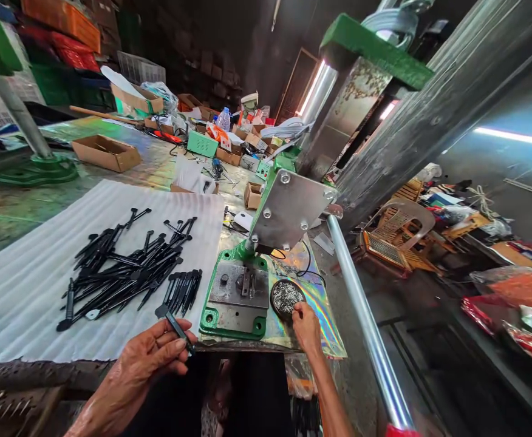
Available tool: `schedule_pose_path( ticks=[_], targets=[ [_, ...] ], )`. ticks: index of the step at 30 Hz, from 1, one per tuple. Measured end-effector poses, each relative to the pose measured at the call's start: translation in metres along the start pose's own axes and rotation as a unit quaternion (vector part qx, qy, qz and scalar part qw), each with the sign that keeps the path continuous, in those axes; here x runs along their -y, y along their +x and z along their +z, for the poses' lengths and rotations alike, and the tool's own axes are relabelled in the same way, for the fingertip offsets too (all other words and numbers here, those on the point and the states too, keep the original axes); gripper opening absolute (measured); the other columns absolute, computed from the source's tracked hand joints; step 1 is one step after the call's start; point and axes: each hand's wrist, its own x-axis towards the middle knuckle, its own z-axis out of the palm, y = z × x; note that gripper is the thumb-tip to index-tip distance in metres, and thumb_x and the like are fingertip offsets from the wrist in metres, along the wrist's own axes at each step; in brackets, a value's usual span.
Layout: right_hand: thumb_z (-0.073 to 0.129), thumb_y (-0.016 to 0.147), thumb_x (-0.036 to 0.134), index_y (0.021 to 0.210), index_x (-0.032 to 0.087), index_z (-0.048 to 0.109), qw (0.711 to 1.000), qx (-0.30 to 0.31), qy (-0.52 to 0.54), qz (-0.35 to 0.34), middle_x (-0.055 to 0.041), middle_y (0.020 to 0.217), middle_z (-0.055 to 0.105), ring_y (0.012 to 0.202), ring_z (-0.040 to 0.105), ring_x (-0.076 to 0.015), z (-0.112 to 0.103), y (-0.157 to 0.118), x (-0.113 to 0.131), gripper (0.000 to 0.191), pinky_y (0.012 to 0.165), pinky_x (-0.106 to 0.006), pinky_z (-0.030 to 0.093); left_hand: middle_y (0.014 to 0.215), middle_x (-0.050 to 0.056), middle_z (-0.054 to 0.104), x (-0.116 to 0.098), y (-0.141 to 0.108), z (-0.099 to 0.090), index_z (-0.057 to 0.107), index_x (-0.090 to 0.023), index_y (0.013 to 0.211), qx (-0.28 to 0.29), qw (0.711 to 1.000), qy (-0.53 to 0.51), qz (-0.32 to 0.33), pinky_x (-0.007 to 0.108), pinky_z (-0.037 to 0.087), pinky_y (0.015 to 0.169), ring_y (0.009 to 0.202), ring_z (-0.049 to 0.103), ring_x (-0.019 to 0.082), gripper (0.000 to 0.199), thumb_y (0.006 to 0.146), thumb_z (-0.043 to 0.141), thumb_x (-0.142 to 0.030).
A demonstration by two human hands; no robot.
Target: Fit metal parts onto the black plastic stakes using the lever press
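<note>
Black plastic stake (178, 332) pinched between thumb and fingers (173, 345) of the left hand (145, 358), lower center of frame. Right hand (306, 329) nearby, fingers curled at the rim of a round tray (288, 298) of metal bits, grip unclear. Just left of the tray, a green press (209, 318) with a steel die. More stakes (129, 273) heaped on a white foam sheet (29, 303), left of frame.

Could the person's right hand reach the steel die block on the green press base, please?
Probably yes: the right hand rests on a round container beside the steel die block, nothing between them; the raised metal plate above may limit access.
</note>
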Motion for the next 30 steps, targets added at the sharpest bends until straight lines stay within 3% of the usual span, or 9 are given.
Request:
schedule_pose_path(
  ticks=[3,6,13,19,23,26,30],
  targets=[
    [0.051,0.065,0.023,0.063,0.024,0.055,0.999,0.008,-0.015,-0.038,-0.0064,0.069,0.057,0.064,0.052,-0.0239,0.002,0.001,-0.001,0.005,0.064,-0.036,0.038,0.081,0.000,0.065,-0.001,-0.003,0.003,0.065,-0.021,0.099,0.003,1.000,-0.006,-0.011,0.022,0.052,0.058,0.065,0.057,0.013,0.045,0.060,0.082,-0.037],
    [0.052,0.069,0.017,0.064,0.024,0.056,0.997,0.012,-0.014,-0.077,-0.0053,0.070,0.055,0.064,0.050,-0.0225,0.001,-0.001,0.001,0.009,0.063,-0.035,0.036,0.075,-0.001,0.063,-0.005,-0.007,0.012,0.067,-0.021,0.090,0.016,1.000,-0.018,-0.007,0.023,0.051,0.056,0.063,0.056,0.013,0.040,0.057,0.083,-0.038],
    [0.053,0.073,0.015,0.065,0.024,0.053,0.992,0.005,0.003,-0.127,-0.0046,0.068,0.050,0.059,0.046,-0.0210,0.001,-0.003,0.004,0.012,0.059,-0.034,0.033,0.070,-0.001,0.064,-0.003,-0.010,0.025,0.066,-0.021,0.077,0.011,1.000,0.014,0.005,0.024,0.050,0.048,0.052,0.055,0.012,0.032,0.056,0.082,-0.039],
    [0.053,0.077,0.018,0.068,0.024,0.052,0.993,-0.009,0.021,-0.120,-0.0044,0.065,0.050,0.057,0.046,-0.0219,0.003,-0.006,0.000,0.011,0.058,-0.035,0.033,0.073,0.000,0.065,-0.001,-0.012,0.027,0.063,-0.023,0.080,0.004,0.999,0.010,0.053,0.024,0.050,0.048,0.056,0.057,0.014,0.034,0.061,0.078,-0.047],
    [0.048,0.082,0.020,0.071,0.024,0.053,0.994,-0.001,0.031,-0.109,-0.0059,0.066,0.053,0.061,0.049,-0.0239,0.003,-0.006,-0.004,0.012,0.061,-0.037,0.034,0.079,0.001,0.067,-0.004,-0.013,0.029,0.059,-0.020,0.086,0.017,0.999,0.003,0.029,0.026,0.052,0.054,0.059,0.059,0.015,0.036,0.065,0.078,-0.042],
    [0.043,0.085,0.022,0.072,0.024,0.053,0.994,0.013,0.039,-0.106,-0.0068,0.069,0.055,0.064,0.051,-0.0248,0.001,-0.004,-0.005,0.016,0.065,-0.038,0.036,0.072,0.002,0.066,-0.006,-0.014,0.032,0.057,-0.018,0.086,0.017,1.000,-0.001,0.018,0.025,0.051,0.053,0.054,0.057,0.013,0.039,0.066,0.076,-0.044],
    [0.042,0.088,0.025,0.074,0.024,0.050,0.993,0.028,0.044,-0.106,-0.0049,0.067,0.053,0.062,0.049,-0.0235,-0.004,-0.008,0.006,0.016,0.063,-0.037,0.036,0.070,0.002,0.065,-0.008,-0.013,0.039,0.058,-0.018,0.089,0.025,0.999,0.001,0.025,0.024,0.050,0.052,0.054,0.057,0.013,0.038,0.067,0.075,-0.044]
  ],
)
